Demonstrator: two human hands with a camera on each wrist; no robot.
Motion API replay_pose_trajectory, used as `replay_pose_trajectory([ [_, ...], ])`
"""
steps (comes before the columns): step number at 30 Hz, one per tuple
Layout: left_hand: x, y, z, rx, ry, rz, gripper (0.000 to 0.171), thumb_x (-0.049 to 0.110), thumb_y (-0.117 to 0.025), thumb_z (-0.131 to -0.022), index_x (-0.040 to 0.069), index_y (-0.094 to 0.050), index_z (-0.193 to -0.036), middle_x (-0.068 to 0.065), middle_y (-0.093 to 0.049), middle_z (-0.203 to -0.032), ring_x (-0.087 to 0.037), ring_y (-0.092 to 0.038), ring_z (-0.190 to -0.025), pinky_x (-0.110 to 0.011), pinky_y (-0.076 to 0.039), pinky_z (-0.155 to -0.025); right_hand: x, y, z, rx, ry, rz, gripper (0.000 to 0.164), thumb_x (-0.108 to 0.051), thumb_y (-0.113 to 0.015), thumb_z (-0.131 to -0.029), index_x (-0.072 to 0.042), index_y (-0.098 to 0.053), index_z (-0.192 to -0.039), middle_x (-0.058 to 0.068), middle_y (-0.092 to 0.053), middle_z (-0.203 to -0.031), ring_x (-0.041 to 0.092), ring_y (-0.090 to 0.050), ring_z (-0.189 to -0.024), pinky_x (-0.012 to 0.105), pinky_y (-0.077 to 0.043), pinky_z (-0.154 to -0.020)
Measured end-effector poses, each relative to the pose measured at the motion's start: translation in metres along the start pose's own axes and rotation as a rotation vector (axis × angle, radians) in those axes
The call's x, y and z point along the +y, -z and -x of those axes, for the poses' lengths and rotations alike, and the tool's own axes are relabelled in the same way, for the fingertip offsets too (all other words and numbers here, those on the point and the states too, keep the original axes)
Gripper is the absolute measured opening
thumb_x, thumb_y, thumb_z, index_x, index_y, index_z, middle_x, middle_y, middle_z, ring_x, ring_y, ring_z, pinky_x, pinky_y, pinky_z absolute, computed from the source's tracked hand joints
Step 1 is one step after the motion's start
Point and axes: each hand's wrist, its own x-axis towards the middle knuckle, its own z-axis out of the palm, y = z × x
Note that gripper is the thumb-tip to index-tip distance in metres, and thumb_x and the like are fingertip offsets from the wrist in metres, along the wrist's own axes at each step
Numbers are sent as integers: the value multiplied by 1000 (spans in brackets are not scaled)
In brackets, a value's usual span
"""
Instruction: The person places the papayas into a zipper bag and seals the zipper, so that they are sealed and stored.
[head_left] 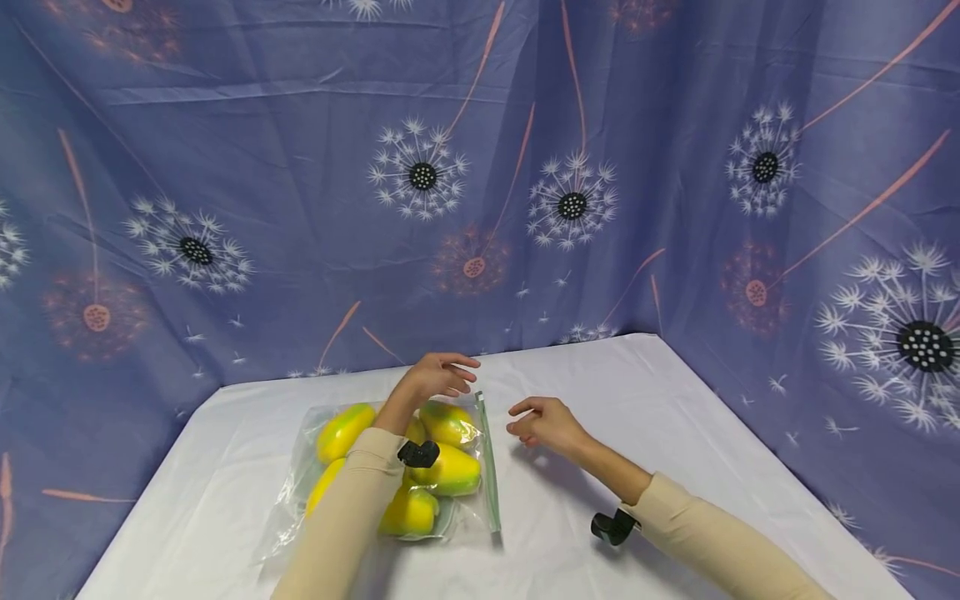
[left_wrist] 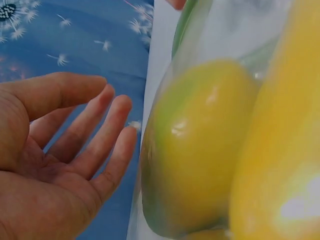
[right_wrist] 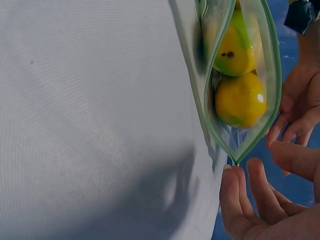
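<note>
A clear zip bag (head_left: 490, 475) with a green seal strip lies on the table, its mouth facing right. Inside are several yellow-green fruits (head_left: 450, 471) that look like mangoes or papayas. In the right wrist view the green bag mouth (right_wrist: 275, 65) gapes apart, and two fruits (right_wrist: 240, 100) show within. My left hand (head_left: 438, 375) hovers over the bag's far side, fingers loosely bent and holding nothing; the left wrist view shows that palm (left_wrist: 55, 175) beside the bag. To the right of the mouth is my right hand (head_left: 550, 425), fingers relaxed, near the seal's corner without gripping it.
A white cloth (head_left: 615, 383) covers the table. Blue curtains (head_left: 480, 167) with a dandelion print hang behind it and along its sides. Each sleeve carries a black wrist camera (head_left: 613, 527).
</note>
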Motion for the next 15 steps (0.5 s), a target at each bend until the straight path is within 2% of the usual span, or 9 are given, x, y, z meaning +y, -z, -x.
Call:
replay_pose_trajectory([
  [8,-6,0,-12,17,10,28,44,-2,-69,-90,8,-67,-132,-18,-66,-134,-32,-65,-120,-55,-39,-116,0,4,-2,10,-5,-24,41,-8,-76,-86,9,-66,-121,24,-75,-94,31,-69,-76,34,-61,-68],
  [11,-9,-3,-15,36,47,-14,43,0,-70,-89,11,-69,-131,-15,-67,-134,-33,-59,-128,-56,-35,-118,0,5,-4,22,-13,-36,41,-9,-76,-86,8,-66,-122,20,-75,-91,30,-69,-76,34,-60,-68],
  [15,-15,-6,-19,68,126,-129,41,4,-70,-89,15,-71,-129,-8,-71,-127,-30,-57,-130,-53,-39,-116,-1,6,-5,9,-8,-21,41,-10,-76,-86,8,-66,-122,20,-76,-92,28,-69,-75,34,-61,-69],
])
